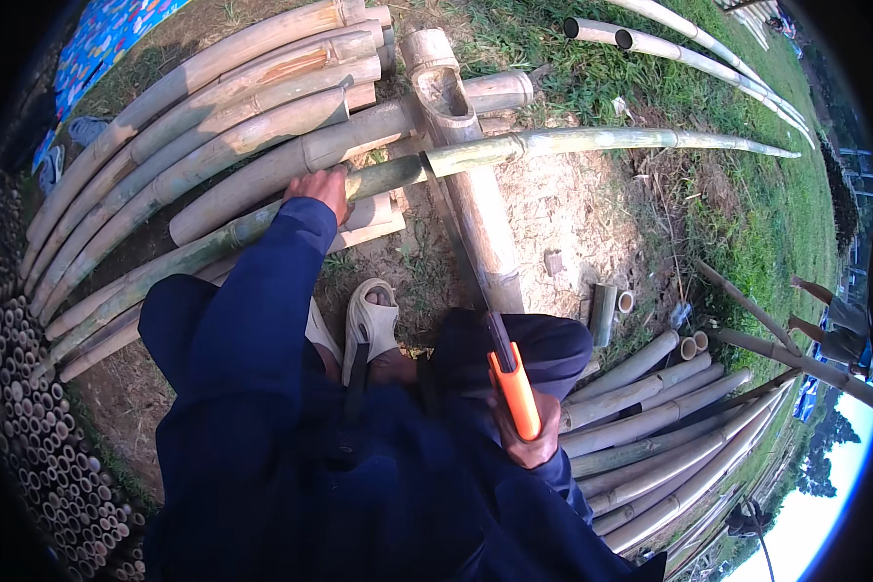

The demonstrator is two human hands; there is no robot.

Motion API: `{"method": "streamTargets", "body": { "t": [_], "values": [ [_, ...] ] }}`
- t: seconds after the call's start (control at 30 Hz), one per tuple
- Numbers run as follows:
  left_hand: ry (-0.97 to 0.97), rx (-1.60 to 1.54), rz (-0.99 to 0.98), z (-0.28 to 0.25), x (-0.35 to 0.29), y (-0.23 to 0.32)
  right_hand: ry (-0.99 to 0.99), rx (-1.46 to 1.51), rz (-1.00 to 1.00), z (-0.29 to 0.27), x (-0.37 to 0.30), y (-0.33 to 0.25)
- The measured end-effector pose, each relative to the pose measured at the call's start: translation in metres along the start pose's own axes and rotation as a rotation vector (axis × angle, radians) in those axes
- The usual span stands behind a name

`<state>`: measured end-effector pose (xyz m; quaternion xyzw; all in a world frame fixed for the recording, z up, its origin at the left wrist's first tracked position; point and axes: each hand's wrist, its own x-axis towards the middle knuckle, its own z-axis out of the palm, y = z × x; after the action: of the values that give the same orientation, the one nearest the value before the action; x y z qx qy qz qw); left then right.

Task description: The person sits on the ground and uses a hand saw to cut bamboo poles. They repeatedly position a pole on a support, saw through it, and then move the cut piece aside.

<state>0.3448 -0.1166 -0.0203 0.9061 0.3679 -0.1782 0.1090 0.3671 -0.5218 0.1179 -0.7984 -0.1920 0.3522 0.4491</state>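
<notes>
Here's your left arm, reaching forward and down in its blue sleeve, your left hand (322, 191) clasped over the long green bamboo pole (572, 142), knuckles up. That pole lies crosswise in front of you, over the notched bamboo log (493, 238). And your right hand (536, 436), low by your right knee, elbow bent, wraps the saw's orange handle (521, 398)! The blade (453, 218) slants forward, its far end touching the pole, right of your left hand.

No lettering, label, number or sign can be read, either on the orange-handled saw (498, 335) or on the green bamboo pole (592, 142).
</notes>
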Motion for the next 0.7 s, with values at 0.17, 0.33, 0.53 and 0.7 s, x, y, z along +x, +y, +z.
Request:
{"method": "streamTargets", "body": {
  "t": [0.17, 0.33, 0.53, 0.7],
  "values": [
    [-0.003, -0.008, 0.012, 0.000, 0.004, 0.013, 0.071, 0.019, -0.166, 0.022, 0.061, 0.017],
    [0.028, -0.038, 0.041, 0.000, -0.001, 0.000, 0.069, 0.027, -0.294, 0.043, 0.109, 0.009],
    [-0.001, -0.055, 0.014, -0.007, 0.001, 0.013, 0.038, -0.138, -0.147, -0.009, -0.006, 0.005],
    [0.007, -0.037, 0.040, 0.003, 0.010, 0.007, 0.074, 0.049, -0.326, 0.040, 0.105, 0.012]
  ]
}}
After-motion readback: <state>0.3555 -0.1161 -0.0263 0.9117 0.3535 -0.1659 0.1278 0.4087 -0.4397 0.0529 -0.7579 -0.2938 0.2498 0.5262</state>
